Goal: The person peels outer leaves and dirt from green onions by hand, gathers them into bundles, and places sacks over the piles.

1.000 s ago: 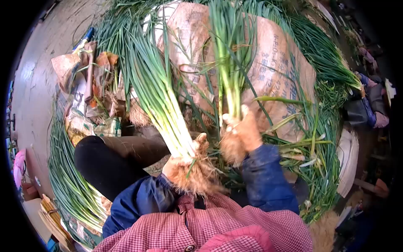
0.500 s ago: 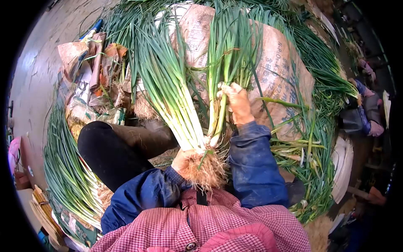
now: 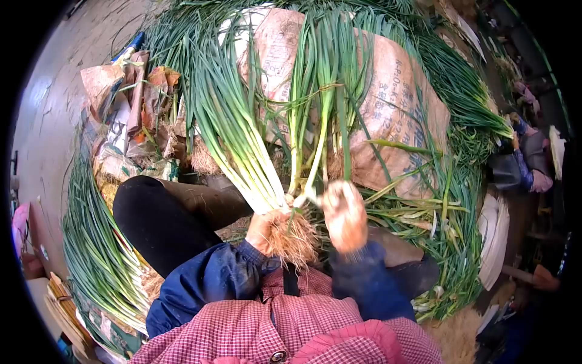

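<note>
My left hand (image 3: 260, 232) is closed round the base of a bunch of green onions (image 3: 245, 142), just above their tangled roots (image 3: 293, 238). The bunch fans away from me, and a few stalks stand apart on its right side. Close to the right of the root end, my right hand (image 3: 344, 217) is blurred by motion, its fingers curled in a pinch. A green onion leaf (image 3: 347, 148) runs up from those fingers. The fingertips themselves are smeared.
A printed woven sack (image 3: 394, 115) lies ahead under loose leaves. More green onions are heaped at the left (image 3: 100, 242) and the far right (image 3: 461, 79). Stripped leaves (image 3: 418, 215) litter the right side. Crumpled bags (image 3: 136, 109) lie front left. Another person's sleeve (image 3: 522, 161) shows at the right.
My right hand has come down toward me from the stalks to beside the roots, pulling a leaf along. The left hand keeps its hold on the bunch, which has shifted slightly left.
</note>
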A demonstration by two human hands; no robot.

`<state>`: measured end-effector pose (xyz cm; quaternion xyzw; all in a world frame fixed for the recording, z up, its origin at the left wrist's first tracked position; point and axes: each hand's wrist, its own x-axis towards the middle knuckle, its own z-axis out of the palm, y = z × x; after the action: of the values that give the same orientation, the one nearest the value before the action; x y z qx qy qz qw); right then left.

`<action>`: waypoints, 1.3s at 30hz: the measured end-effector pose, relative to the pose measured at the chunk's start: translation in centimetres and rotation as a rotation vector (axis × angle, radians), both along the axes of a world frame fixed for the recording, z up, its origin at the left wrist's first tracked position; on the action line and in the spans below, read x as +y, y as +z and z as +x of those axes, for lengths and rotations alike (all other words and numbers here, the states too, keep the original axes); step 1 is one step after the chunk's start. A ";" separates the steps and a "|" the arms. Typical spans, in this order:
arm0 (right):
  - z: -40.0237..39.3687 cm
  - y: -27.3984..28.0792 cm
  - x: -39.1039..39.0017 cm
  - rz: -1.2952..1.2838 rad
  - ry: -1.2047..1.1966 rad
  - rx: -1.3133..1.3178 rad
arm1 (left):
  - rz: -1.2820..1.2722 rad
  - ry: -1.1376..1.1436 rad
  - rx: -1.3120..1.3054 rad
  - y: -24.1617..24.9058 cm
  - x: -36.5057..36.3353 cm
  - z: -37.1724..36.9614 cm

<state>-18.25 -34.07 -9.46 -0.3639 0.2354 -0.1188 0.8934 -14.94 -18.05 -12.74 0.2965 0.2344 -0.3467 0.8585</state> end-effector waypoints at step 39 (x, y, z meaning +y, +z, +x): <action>-4.8 2.2 -5.6 -0.190 -0.015 0.213 | -0.504 -0.130 0.092 1.1 1.0 -0.3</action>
<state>-23.02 -39.68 -7.27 -0.4556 0.3195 -0.1078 0.8239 -15.23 -17.10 -11.68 0.0716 0.1600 -0.4619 0.8694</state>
